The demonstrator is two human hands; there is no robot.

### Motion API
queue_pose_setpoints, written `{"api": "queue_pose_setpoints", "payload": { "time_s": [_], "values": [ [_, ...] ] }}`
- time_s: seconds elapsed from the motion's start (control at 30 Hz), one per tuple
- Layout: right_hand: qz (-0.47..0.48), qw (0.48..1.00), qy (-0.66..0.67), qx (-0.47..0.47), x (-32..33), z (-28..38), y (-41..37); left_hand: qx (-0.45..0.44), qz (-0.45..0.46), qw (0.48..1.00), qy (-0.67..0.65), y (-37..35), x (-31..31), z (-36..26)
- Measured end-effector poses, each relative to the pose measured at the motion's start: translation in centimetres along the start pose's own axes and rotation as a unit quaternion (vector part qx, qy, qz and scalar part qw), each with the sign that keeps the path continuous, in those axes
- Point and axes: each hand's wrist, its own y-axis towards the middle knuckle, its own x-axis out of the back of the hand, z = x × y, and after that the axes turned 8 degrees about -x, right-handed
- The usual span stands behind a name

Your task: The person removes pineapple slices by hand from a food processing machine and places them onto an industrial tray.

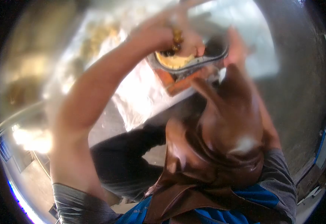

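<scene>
A curved piece with a wavy dark rim (192, 68) sits near the top centre, over reddish-brown blocks (178, 86). Inside the rim shows a pale yellow surface (172, 61); what the piece is I cannot make out. My left hand (188, 42), with a bead bracelet at the wrist, reaches over it, fingers curled down by the yellow surface. Blur hides whatever those fingers hold. At the piece's right end my right hand (238, 48) grips its side, fingers pointing away from me and somewhat blurred.
Shiny plastic sheeting (136, 93) covers the work surface. Blurred yellowish items (97, 37) lie at the upper left. A brown leather-like apron (226, 123) bulges up close below the piece. My dark-trousered leg (127, 156) is under the work surface's near edge.
</scene>
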Motion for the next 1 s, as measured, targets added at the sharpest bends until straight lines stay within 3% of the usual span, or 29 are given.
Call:
{"api": "queue_pose_setpoints", "payload": {
  "time_s": [0.03,0.1,0.2,0.27,0.4,0.6,0.7,0.93,1.0],
  "values": [
    [-0.005,1.000,0.007,-0.009,-0.2,0.4,-0.5,-0.022,0.035,0.997,0.070,-1.1,0.9,-3.8],
    [-0.008,1.000,0.014,-0.017,-0.3,0.5,-0.7,-0.043,0.069,0.987,0.140,-1.7,1.5,-5.2],
    [0.001,1.000,0.023,-0.009,0.1,0.1,-0.3,-0.140,0.058,0.980,0.127,-1.3,0.8,-2.7],
    [0.005,0.999,0.041,-0.006,0.3,-0.3,0.2,-0.084,0.035,0.987,0.132,-1.0,0.0,-1.6],
    [0.005,0.999,0.031,-0.004,0.8,-0.5,1.0,-0.139,-0.010,0.976,0.166,-1.1,-0.7,0.9],
    [0.000,1.000,0.026,-0.008,0.6,0.4,0.2,-0.108,-0.049,0.981,0.155,-3.7,-1.8,-1.3],
    [0.007,0.999,0.040,-0.014,1.9,2.5,0.9,-0.202,-0.105,0.956,0.184,-2.2,-2.3,-1.7],
    [0.018,0.998,0.040,-0.039,2.1,3.7,1.2,-0.232,-0.098,0.951,0.177,-2.1,-1.7,-1.1],
    [0.015,0.999,0.033,-0.039,2.1,3.5,1.3,-0.278,-0.086,0.952,0.099,-2.3,-1.3,-0.9]
  ]
}}
